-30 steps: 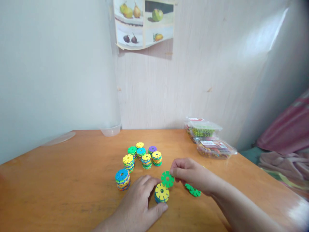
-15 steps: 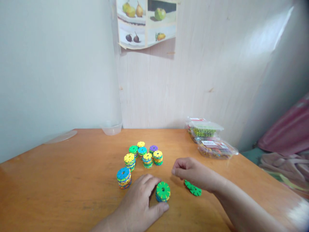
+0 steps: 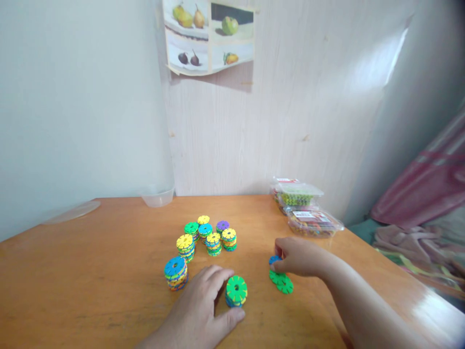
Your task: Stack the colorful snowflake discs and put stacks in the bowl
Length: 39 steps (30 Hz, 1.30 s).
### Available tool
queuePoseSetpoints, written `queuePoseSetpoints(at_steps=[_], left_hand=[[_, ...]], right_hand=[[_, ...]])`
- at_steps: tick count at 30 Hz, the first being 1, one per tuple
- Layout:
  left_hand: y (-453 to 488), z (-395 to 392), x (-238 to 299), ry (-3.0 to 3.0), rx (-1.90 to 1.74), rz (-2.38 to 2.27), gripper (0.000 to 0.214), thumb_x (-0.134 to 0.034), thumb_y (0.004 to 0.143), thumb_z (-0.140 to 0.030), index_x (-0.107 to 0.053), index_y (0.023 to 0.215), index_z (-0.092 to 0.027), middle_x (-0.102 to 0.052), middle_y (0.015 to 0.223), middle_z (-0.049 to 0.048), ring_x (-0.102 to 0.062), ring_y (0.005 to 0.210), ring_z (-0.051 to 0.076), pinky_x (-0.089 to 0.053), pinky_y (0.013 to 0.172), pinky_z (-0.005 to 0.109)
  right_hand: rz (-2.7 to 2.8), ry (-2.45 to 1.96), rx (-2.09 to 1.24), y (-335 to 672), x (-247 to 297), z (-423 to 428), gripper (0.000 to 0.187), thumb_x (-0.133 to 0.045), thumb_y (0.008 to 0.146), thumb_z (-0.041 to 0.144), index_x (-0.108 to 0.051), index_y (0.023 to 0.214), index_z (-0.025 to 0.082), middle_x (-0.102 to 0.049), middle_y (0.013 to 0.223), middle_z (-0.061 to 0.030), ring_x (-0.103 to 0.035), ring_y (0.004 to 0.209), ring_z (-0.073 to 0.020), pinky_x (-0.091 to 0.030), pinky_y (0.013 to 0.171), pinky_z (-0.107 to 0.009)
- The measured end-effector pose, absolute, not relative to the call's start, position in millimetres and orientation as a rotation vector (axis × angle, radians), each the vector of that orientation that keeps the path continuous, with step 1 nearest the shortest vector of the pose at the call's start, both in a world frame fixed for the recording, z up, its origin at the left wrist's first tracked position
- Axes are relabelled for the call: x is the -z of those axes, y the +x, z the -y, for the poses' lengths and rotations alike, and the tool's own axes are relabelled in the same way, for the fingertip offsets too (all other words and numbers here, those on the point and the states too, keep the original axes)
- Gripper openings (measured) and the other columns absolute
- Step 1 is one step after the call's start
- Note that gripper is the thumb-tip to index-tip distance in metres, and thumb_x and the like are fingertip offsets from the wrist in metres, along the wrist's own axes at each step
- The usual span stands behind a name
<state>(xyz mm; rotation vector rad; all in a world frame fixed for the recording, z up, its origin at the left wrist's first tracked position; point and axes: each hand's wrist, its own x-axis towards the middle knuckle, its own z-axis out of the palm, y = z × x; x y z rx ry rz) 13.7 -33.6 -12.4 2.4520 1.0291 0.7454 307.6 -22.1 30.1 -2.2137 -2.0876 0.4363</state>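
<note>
Low in the frame, just left of centre, the left hand (image 3: 203, 310) rests on the orange table (image 3: 90, 291) with fingers and thumb curved around a short stack of slotted discs (image 3: 236, 291) whose top disc is green. The thumb lies along the stack's near side and the fingertips sit at its left side, so the hand cups the stack rather than lifting it (the stack stands flat on the wood).

To the right of centre, the right hand (image 3: 300, 256) is lowered to the tabletop with its fingers bunched, pinching a blue disc (image 3: 274, 260) at their tips. Just below that hand, 2 green discs (image 3: 281, 282) lie flat and overlapping on the table.

At lower left of centre stands a separate stack topped with blue (image 3: 175, 273). Further back, around the middle of the frame, is a cluster of small stacks (image 3: 207, 236) with yellow, green, blue and purple tops, standing close together.

At the right middle, against the wall, sit clear lidded boxes (image 3: 308, 213) holding more coloured pieces. At the far left edge of the table a clear lid (image 3: 72, 212) lies flat, and a clear tub (image 3: 157, 196) stands near the corner. A fruit poster (image 3: 209, 36) hangs at top centre.
</note>
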Motion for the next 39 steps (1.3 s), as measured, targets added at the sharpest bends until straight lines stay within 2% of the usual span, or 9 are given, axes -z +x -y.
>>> queuePoseSetpoints(at_steps=[5,8,12,14,23,27,32,35,39], left_hand=[[14,34,10,2.440,-0.761,-1.022,0.046,-0.072,0.077,-0.037,-0.060,0.121,-0.028,-0.064,0.119,0.0054,-0.060,0.109,0.024,-0.048,0.095,0.037],[15,35,7,2.433,-0.750,-1.032,0.046,-0.072,0.076,-0.038,-0.061,0.120,-0.027,-0.064,0.118,0.0064,-0.060,0.108,0.025,-0.048,0.095,0.037],[17,38,2,2.423,-0.688,-1.046,0.042,-0.072,0.077,-0.037,-0.061,0.116,-0.025,-0.064,0.114,0.0064,-0.060,0.105,0.025,-0.047,0.092,0.037],[18,40,-2,2.412,-0.667,-1.043,0.038,-0.071,0.078,-0.036,-0.062,0.112,-0.024,-0.064,0.110,0.0057,-0.059,0.103,0.024,-0.047,0.090,0.036],[22,42,-12,2.385,-0.651,-1.042,0.024,-0.072,0.077,-0.034,-0.063,0.096,-0.023,-0.062,0.099,0.0030,-0.059,0.096,0.022,-0.046,0.083,0.031],[21,40,-6,2.398,-0.675,-1.037,0.033,-0.072,0.076,-0.034,-0.062,0.106,-0.025,-0.063,0.106,0.0031,-0.059,0.099,0.022,-0.046,0.087,0.033],[17,38,0,2.425,-0.709,-1.031,0.040,-0.071,0.077,-0.036,-0.061,0.115,-0.026,-0.063,0.114,0.0052,-0.059,0.105,0.024,-0.047,0.092,0.035],[15,38,2,2.420,-0.705,-1.026,0.043,-0.071,0.078,-0.037,-0.060,0.118,-0.026,-0.063,0.117,0.0059,-0.059,0.108,0.024,-0.046,0.096,0.036],[16,36,3,2.431,-0.695,-1.024,0.043,-0.070,0.079,-0.037,-0.059,0.120,-0.027,-0.062,0.120,0.0058,-0.058,0.111,0.024,-0.046,0.097,0.036]], right_hand=[[2.038,-2.031,-0.502,304,-29,17,0.015,-0.066,0.071,0.029,-0.064,0.082,0.019,-0.068,0.080,-0.0027,-0.059,0.070,-0.0157,-0.034,0.055,-0.023],[1.932,-1.862,-0.687,291,-35,21,0.010,-0.061,0.076,0.025,-0.062,0.081,0.017,-0.067,0.073,-0.0017,-0.057,0.064,-0.0128,-0.036,0.053,-0.021],[1.760,-1.552,-1.184,266,-42,34,0.015,-0.058,0.082,0.031,-0.060,0.087,0.017,-0.068,0.070,0.0000,-0.056,0.054,-0.0090,-0.035,0.046,-0.018],[1.718,-1.442,-1.321,256,-41,39,0.019,-0.060,0.082,0.035,-0.060,0.088,0.017,-0.067,0.070,0.0010,-0.056,0.051,-0.0075,-0.034,0.044,-0.016],[1.669,-1.370,-1.465,237,-28,41,0.029,-0.062,0.082,0.046,-0.059,0.089,0.018,-0.064,0.067,0.0021,-0.061,0.053,-0.0088,-0.042,0.046,-0.016],[1.687,-1.460,-1.358,246,-36,38,0.024,-0.058,0.084,0.039,-0.059,0.093,0.018,-0.063,0.068,0.0019,-0.059,0.053,-0.0089,-0.040,0.046,-0.017],[1.903,-1.763,-0.848,284,-46,33,0.017,-0.062,0.079,0.034,-0.061,0.085,0.018,-0.062,0.071,0.0004,-0.057,0.061,-0.0119,-0.036,0.050,-0.021],[2.088,-1.980,-0.649,306,-48,35,0.029,-0.073,0.069,0.043,-0.063,0.084,0.020,-0.065,0.081,-0.0012,-0.059,0.070,-0.0158,-0.033,0.052,-0.023],[2.175,-2.119,-0.655,313,-43,38,0.050,-0.080,0.057,0.053,-0.064,0.094,0.023,-0.067,0.091,-0.0016,-0.060,0.075,-0.0192,-0.032,0.053,-0.025]])
